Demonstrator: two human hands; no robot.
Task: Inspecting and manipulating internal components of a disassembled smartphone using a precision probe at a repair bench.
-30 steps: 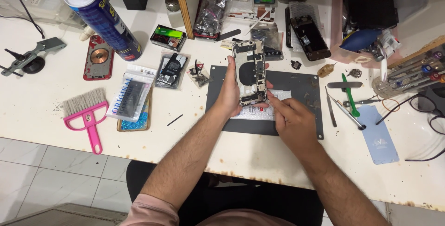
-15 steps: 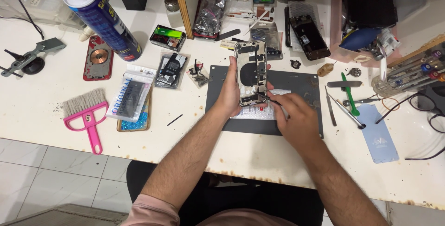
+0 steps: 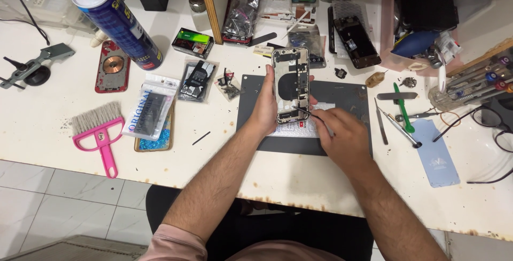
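My left hand [image 3: 265, 106] grips an opened phone body [image 3: 291, 82], holding it tilted above the dark work mat [image 3: 342, 98]. The phone's inner parts face me. My right hand [image 3: 342, 135] holds thin tweezers [image 3: 305, 112], whose tip touches the lower part of the phone's inside. A white sheet with small parts [image 3: 297, 128] lies on the mat under both hands.
A blue spray can [image 3: 115, 17] and a red phone back [image 3: 112, 66] stand far left, a pink brush [image 3: 101, 130] near the front edge. Packaged parts [image 3: 149, 108] lie left of the mat. Right of it: tweezers, a green tool [image 3: 403, 108], a blue screen film [image 3: 438, 154], a screwdriver rack [image 3: 481, 76].
The phone has been turned and lifted slightly in my left hand. My right hand moved in from the lower right and brought the tweezers' tip onto the phone's lower inside.
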